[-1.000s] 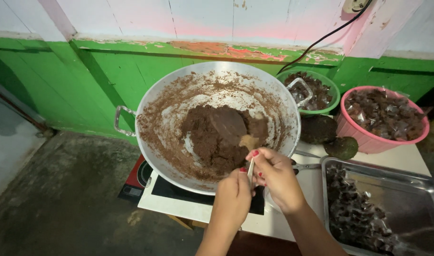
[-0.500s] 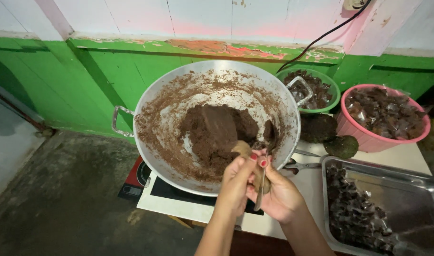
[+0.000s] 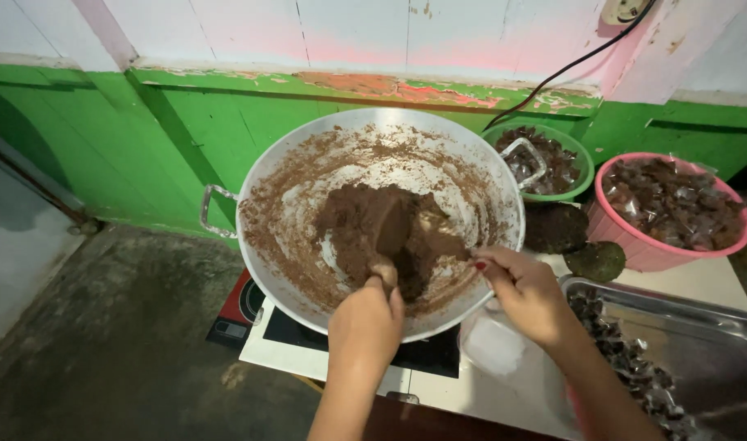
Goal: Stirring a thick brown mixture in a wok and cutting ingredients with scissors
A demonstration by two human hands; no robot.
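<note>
That big wok mid-frame sits way wider than the stove under it – with the left hand clenched on a spatula digging into the brown paste and the right hand only loosely pinching the rim, a hard push could tip it.

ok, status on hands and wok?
Left hand grips spatula handle, blade in brown paste. Right hand at wok rim, grip unclear. Nothing blocking.
</note>
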